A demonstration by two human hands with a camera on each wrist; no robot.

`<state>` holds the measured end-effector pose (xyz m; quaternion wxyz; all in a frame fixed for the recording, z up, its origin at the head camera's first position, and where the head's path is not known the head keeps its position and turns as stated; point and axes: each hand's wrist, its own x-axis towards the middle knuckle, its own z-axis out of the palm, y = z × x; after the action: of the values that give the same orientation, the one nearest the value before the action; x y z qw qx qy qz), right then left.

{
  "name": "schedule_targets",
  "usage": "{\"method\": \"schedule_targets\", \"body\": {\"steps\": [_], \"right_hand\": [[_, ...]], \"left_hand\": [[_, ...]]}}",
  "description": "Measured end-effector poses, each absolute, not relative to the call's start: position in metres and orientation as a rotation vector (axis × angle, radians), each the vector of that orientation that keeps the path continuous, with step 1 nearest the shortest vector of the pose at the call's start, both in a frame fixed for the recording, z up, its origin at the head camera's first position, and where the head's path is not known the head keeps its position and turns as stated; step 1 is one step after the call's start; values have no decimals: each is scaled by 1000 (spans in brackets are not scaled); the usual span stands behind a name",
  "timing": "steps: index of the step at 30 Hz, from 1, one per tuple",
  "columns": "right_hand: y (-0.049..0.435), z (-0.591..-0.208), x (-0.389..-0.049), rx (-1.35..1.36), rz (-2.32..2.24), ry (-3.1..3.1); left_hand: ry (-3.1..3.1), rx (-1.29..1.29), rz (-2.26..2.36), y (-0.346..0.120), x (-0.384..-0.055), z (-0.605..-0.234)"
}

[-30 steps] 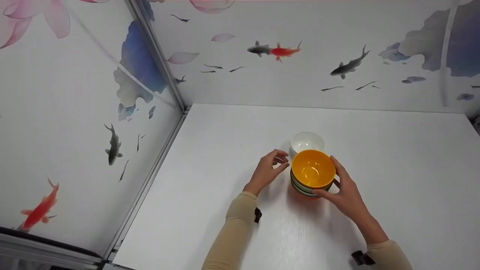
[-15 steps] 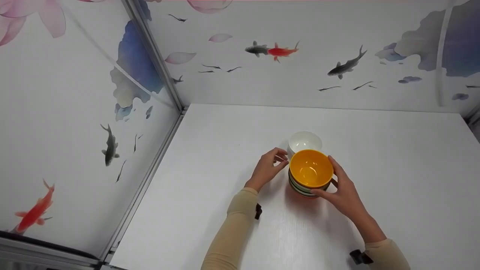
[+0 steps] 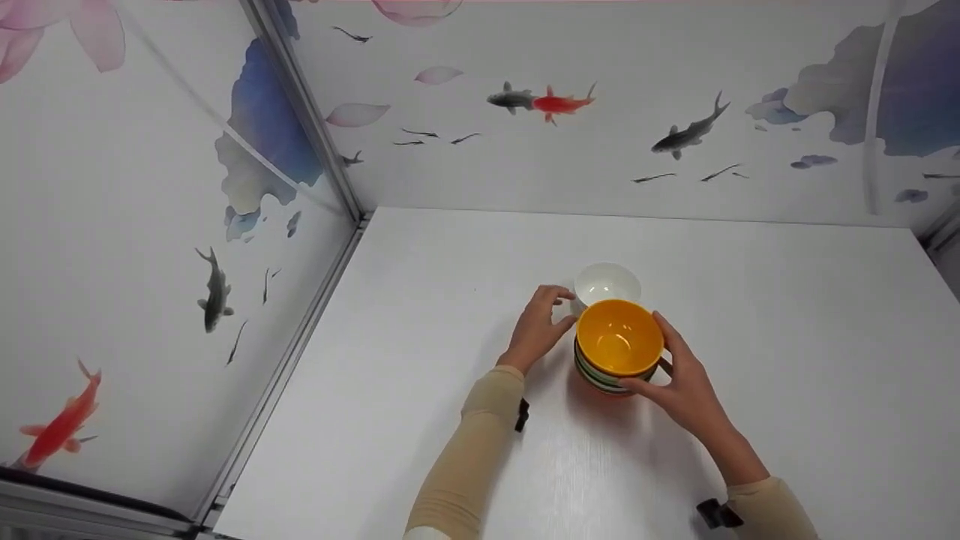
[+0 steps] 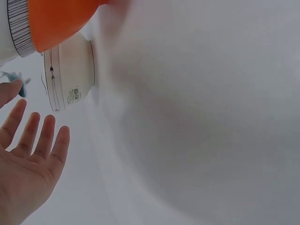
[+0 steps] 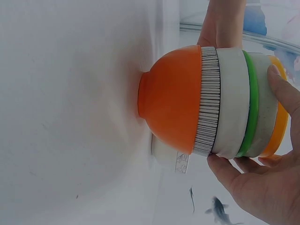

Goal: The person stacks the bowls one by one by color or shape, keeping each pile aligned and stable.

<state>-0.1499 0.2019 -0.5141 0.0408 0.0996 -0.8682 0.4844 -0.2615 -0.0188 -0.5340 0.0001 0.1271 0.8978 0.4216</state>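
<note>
A stack of bowls stands on the white table, topped by a yellow bowl (image 3: 619, 341). In the right wrist view an orange bowl (image 5: 173, 101) with a black-striped rim band forms the base. Above it come whitish bowls, one with a green rim (image 5: 253, 103). My right hand (image 3: 686, 386) grips the stack's upper right side, thumb in front and fingers behind. Just beyond the stack is a separate white bowl (image 3: 606, 281), its foot partly hidden. My left hand (image 3: 535, 330) is left of both, fingers extended and apart from the white bowl (image 4: 77, 75) in the left wrist view.
The white tabletop (image 3: 390, 360) stretches around the bowls. A printed back wall (image 3: 555, 172) with fish and lotus motifs closes off the far edge. Along the left runs a metal-framed side panel (image 3: 150, 262).
My left hand has shifted slightly forward towards the white bowl, and its fingers have spread wider. The right hand keeps its grip on the stack. The whole view has drifted slightly.
</note>
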Motion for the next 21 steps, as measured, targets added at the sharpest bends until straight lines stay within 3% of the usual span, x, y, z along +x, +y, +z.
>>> {"method": "schedule_targets", "body": {"steps": [21], "right_hand": [[203,-512,-149,308,1507,-2656]], "left_hand": [[2729,218,1240,6,-287,-541]]}}
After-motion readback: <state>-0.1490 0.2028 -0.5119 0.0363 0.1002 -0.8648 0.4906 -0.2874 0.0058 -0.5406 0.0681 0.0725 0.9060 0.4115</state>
